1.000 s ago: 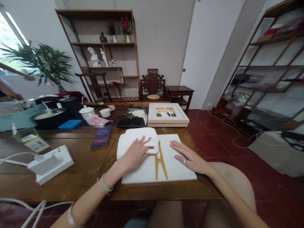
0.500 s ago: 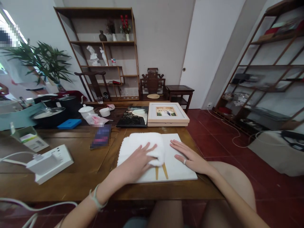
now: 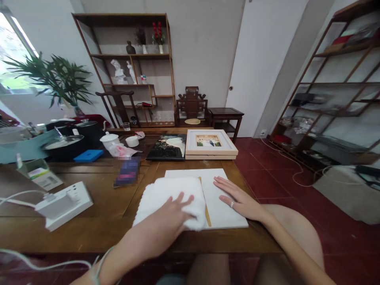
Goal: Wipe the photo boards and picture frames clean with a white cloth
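A folded white towel (image 3: 157, 198) lies partly on a white board (image 3: 221, 206) at the table's front edge, its left part reaching past the board onto the wood. My left hand (image 3: 175, 211) presses down on the towel with its fingers spread over the cloth. My right hand (image 3: 237, 200), with a ring on one finger, rests flat on the right side of the board, fingers stretched out. A thin gold-brown strip (image 3: 208, 213) shows on the board beside the towel's right edge; the rest of it is hidden beneath the cloth.
Behind the board lie a pale picture frame (image 3: 233, 148) and a dark picture (image 3: 156, 148). Leftward are a blurred-out purple item (image 3: 127, 172), a white power strip (image 3: 81, 198) with cable, an opened small box (image 3: 44, 178), a blue block (image 3: 88, 155) and pots (image 3: 65, 146).
My left hand has drawn the towel toward me and slightly left across the board. More of the board's far part now shows, while my right hand stays nearly in place.
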A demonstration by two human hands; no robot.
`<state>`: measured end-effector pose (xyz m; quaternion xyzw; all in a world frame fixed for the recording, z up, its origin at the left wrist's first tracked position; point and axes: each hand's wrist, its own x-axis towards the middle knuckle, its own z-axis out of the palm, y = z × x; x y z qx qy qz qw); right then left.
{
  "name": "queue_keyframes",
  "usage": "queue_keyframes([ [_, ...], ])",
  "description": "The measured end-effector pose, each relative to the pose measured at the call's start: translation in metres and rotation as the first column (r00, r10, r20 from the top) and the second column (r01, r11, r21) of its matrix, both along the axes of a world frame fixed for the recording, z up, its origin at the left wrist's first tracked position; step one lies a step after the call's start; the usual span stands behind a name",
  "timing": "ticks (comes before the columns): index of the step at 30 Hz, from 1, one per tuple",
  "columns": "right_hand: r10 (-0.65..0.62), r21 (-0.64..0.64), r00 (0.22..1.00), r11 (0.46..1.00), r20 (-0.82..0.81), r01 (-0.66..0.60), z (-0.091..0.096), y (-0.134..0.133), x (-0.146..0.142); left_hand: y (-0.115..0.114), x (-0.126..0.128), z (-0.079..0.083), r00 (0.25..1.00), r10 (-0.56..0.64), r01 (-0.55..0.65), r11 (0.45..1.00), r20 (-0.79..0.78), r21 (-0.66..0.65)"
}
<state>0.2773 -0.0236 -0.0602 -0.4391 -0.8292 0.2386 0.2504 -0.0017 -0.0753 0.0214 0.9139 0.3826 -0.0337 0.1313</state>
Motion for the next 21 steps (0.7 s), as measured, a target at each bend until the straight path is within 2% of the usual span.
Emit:
queue_keyframes([
  [3,-0.007,0.002,1.0,1.0,0.012,0.007,0.0,0.0,0.0,-0.025,-0.006,0.006,0.997,-0.078,0.078,0.997,-0.007,-0.017],
  [5,-0.012,0.004,1.0,1.0,0.013,0.011,0.0,0.0,0.0,-0.027,-0.005,0.007,0.995,-0.096,0.096,0.995,-0.011,-0.015],
  [9,-0.008,0.01,1.0,1.0,0.001,0.008,-0.002,0.0,0.001,0.0,0.005,-0.001,0.998,-0.067,0.067,0.998,-0.001,0.01],
  [13,0.005,0.011,1.0,1.0,-0.003,-0.005,-0.003,0.001,0.002,0.043,0.019,-0.018,0.997,0.059,-0.063,0.993,0.04,0.105],
  [16,0.007,0.01,1.0,1.0,-0.003,-0.007,-0.003,0.002,0.002,0.065,0.026,-0.026,0.99,0.105,-0.12,0.976,0.091,0.179],
  [18,0.008,0.014,1.0,1.0,-0.012,-0.008,-0.002,0.002,0.002,0.068,0.03,-0.027,0.991,0.09,-0.106,0.98,0.099,0.167],
  [21,0.009,0.018,1.0,1.0,-0.019,-0.008,-0.002,0.002,0.001,0.052,0.034,-0.024,0.997,0.038,-0.047,0.989,0.067,0.139],
])
